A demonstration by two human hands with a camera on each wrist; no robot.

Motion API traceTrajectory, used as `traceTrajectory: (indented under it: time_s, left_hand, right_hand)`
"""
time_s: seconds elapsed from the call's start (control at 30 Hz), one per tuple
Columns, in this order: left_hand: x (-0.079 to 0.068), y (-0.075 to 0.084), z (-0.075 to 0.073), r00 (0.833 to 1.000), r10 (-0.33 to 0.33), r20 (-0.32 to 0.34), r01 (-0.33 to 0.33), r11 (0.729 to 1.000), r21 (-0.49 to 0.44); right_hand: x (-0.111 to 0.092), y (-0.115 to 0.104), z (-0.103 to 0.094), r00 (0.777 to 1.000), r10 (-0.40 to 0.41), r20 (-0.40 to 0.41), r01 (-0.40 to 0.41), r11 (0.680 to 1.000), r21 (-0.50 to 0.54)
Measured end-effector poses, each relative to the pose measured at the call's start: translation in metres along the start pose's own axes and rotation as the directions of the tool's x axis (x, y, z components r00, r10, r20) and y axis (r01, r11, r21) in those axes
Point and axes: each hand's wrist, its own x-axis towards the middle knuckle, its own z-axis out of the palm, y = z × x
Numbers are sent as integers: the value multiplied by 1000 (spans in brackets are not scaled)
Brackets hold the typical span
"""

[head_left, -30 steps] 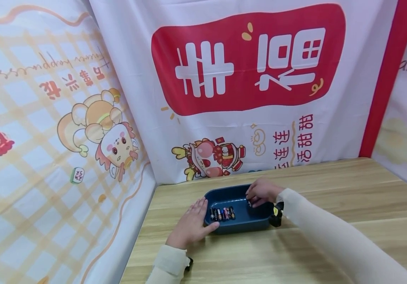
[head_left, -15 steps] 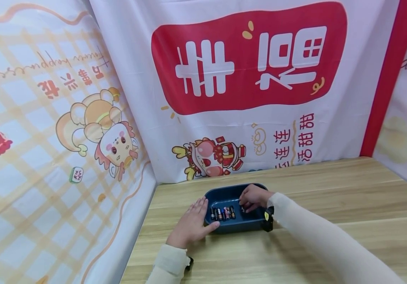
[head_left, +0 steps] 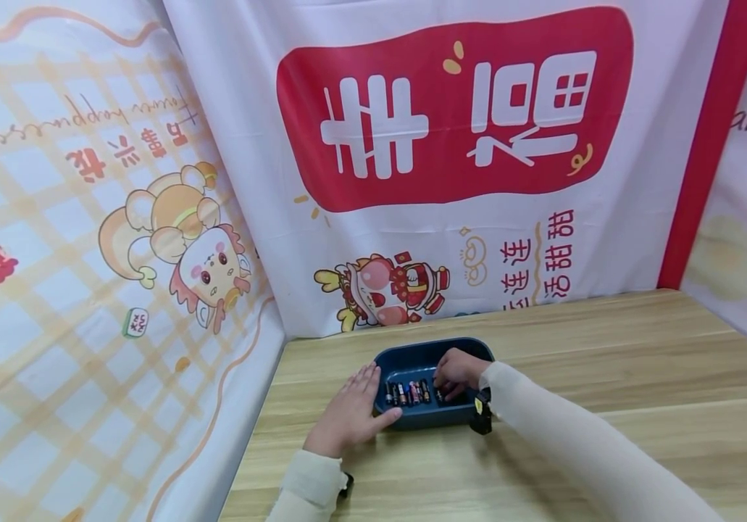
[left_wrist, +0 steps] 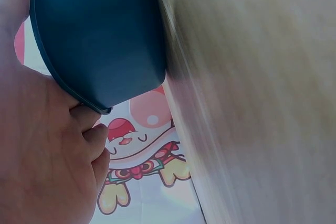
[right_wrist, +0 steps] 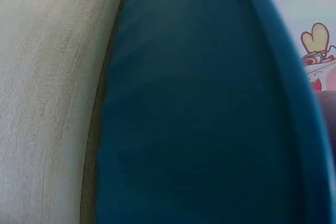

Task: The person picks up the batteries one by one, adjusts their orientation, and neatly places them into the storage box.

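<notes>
In the head view, a dark blue rectangular bin (head_left: 464, 418) sits on the table. Several small cylindrical batteries (head_left: 414, 392) lie side by side in a row in its left half. My left hand (head_left: 350, 413) rests against the bin's left end, fingers extended along the rim and thumb over the front corner. Inside the bin, just right of the row, my right hand (head_left: 461, 371) pinches a battery (head_left: 439, 395) with its fingertips; the fingers partly cover it. The left wrist view shows the bin's outer wall (left_wrist: 105, 40) beside the left hand. Only the outer wall (right_wrist: 194, 98) fills the right wrist view.
Light wood-grain table (head_left: 608, 377) surrounds the bin. A white cloth (head_left: 269, 181) with red printing hangs behind the table, and a checked cloth (head_left: 73, 304) hangs at the left. Black wrist devices are strapped on both arms.
The right hand has moved left inside the bin, carrying the battery up beside the row. My left hand stays at the bin's left end, and the bin stays put.
</notes>
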Motion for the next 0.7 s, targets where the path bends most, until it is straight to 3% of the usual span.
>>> traceTrajectory:
  time_s: [0.7]
  left_hand:
    - [-1,0,-1,1000,-3,4,3,1000,0]
  right_hand:
    - [17,2,11,997,57,-43,-61,994,-88]
